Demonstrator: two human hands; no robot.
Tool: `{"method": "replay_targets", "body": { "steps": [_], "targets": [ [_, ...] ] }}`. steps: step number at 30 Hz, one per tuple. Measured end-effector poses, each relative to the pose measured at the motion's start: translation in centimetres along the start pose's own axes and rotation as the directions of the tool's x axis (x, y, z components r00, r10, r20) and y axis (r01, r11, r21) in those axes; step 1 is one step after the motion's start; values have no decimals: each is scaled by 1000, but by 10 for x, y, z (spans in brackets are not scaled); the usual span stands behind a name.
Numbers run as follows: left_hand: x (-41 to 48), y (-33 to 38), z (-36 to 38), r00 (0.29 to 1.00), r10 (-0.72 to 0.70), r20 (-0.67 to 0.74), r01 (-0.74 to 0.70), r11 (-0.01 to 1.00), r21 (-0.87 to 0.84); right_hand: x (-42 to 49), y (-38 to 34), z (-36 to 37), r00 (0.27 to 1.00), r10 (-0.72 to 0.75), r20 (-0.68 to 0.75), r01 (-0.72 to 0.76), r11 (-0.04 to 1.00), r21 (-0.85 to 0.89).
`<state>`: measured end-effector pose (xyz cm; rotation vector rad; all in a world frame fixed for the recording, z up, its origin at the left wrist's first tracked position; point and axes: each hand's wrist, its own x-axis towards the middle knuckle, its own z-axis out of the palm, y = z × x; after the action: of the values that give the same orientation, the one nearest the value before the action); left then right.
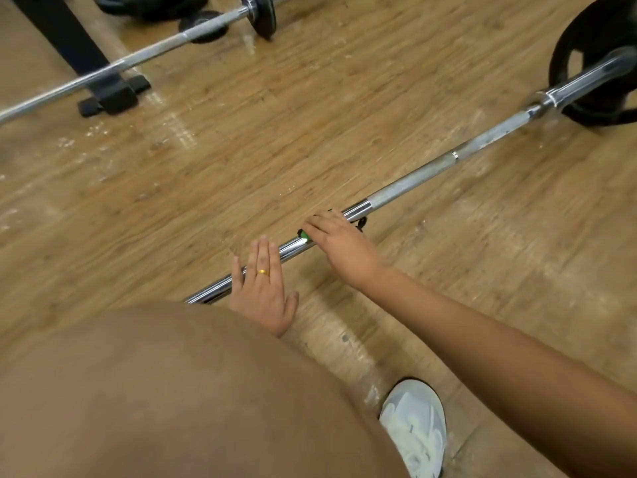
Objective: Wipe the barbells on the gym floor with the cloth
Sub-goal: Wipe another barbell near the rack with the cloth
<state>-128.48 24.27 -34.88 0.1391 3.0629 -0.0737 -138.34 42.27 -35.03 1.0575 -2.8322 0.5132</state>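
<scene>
R hand (341,243) grip clenched on green cloth (303,233) atop barbell (413,182); L hand (262,291) flat, released, on it.

A gym: barbells (431,174), weight plates (263,15)

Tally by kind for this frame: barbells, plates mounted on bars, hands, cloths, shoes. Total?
Barbells: 2 (near barbell, far barbell)
Mounted plates: 2 (near plate, far plate)
Hands: 2 (left hand, right hand)
Cloths: 1 (cloth)
Shoes: 1 (shoe)
Total: 8
</scene>
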Motion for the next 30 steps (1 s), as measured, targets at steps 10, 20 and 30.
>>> {"method": "replay_targets", "body": {
  "steps": [10, 20, 30],
  "targets": [
    [40, -19, 11, 994, -111, 0, 111, 994, -18, 38, 4, 3, 999, 7, -40, -6, 1000, 12],
    [84, -2, 3, 993, -46, -107, 39, 997, -72, 63, 36, -3, 1000, 0, -24, 1, 999, 54],
    [101, 0, 1, 981, 160, -106, -158, 987, 28, 76, 69, -1, 994, 58, -94, -54, 998, 43]
  ]
}}
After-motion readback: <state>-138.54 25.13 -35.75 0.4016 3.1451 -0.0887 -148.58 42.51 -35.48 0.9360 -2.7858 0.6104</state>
